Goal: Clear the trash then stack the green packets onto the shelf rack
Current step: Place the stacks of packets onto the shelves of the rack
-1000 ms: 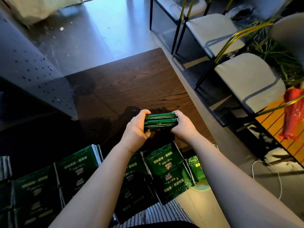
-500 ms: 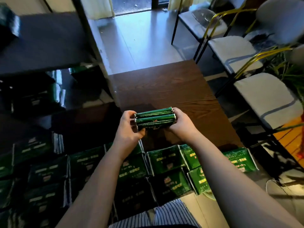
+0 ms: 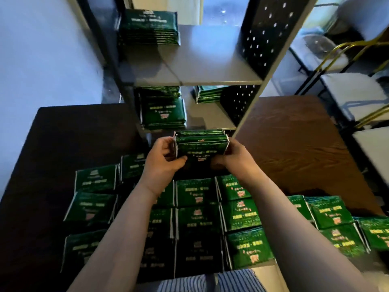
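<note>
Both hands hold a small stack of flat green foil packets with pale printed labels (image 3: 201, 144) in the air, just in front of the near edge of the lower shelf. The left hand (image 3: 163, 163) curls round the stack's left end, thumb laid across the front face. The right hand (image 3: 235, 159) grips the right end in the same way.

Beyond them stands the grey metal shelf rack with a black perforated side panel (image 3: 210, 60). A pile of green packets (image 3: 149, 26) lies at the far left of its upper shelf. On the lower shelf there is a taller pile (image 3: 163, 111) on the left and a shorter pile (image 3: 209, 94) to its right.

The rack rests on a dark brown wooden table (image 3: 294, 148). On the table's near part, rows of loose green packets (image 3: 240, 213) lie flat, side by side, under and around both forearms. White-cushioned chairs with yellow metal frames (image 3: 357, 87) stand at the far right.
</note>
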The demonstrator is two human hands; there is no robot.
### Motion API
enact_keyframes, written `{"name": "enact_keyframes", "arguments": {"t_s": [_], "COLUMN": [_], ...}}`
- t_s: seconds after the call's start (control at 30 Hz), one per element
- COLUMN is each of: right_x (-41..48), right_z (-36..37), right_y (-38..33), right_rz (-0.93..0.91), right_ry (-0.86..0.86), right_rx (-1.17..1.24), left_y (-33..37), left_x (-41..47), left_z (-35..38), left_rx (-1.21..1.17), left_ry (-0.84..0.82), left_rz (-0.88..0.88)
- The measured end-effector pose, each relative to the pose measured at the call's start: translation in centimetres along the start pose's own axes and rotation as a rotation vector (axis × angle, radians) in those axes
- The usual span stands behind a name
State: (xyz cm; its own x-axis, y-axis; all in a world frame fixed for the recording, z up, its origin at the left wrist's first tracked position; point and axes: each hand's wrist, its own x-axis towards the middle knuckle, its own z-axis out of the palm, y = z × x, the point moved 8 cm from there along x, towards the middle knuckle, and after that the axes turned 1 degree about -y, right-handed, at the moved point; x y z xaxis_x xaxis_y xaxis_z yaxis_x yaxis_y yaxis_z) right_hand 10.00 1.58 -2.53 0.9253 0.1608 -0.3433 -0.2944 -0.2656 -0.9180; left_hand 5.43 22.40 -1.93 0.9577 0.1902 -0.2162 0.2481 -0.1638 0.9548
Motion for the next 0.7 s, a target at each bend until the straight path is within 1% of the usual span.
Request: {"name": "enact_keyframes", "arguments": {"t_s": [0.17, 0.3, 0.37, 0.47, 0.6, 0.7], "right_x": [0.3, 0.9, 1.3, 2.1, 3.1, 4.2], "right_z": [1.6, 0.9, 0.6, 0.1, 0.6, 1.1], "right_y": [-0.6, -1.6, -2.4, -2.6, -2.6, -2.3], "right_rz": [0.113, 0.137, 0.116, 0.119, 0.121, 0.122], "right_ry": [-0.128, -0.125, -0.14, -0.128, -0.117, -0.071], "right_rx": [0.446, 0.766, 0.824, 0.877, 0.959, 1.023], "left_y": [0.2, 1.5, 2.3, 3.7, 5.5, 5.8], "left_x": [1.3, 2.0, 2.3, 3.0, 3.5, 4.1], "left_z": [-0.8, 1.0, 1.5, 2.3, 2.3, 1.9], "left_rx": [-0.25, -0.459, -0.502, -0.502, -0.423, -0.352], "left_ry": [0.053, 0.088, 0.133, 0.159, 0.194, 0.281], "left_rz": [-0.128, -0.179, -0.178, -0.137, -0.009, 0.095]}}
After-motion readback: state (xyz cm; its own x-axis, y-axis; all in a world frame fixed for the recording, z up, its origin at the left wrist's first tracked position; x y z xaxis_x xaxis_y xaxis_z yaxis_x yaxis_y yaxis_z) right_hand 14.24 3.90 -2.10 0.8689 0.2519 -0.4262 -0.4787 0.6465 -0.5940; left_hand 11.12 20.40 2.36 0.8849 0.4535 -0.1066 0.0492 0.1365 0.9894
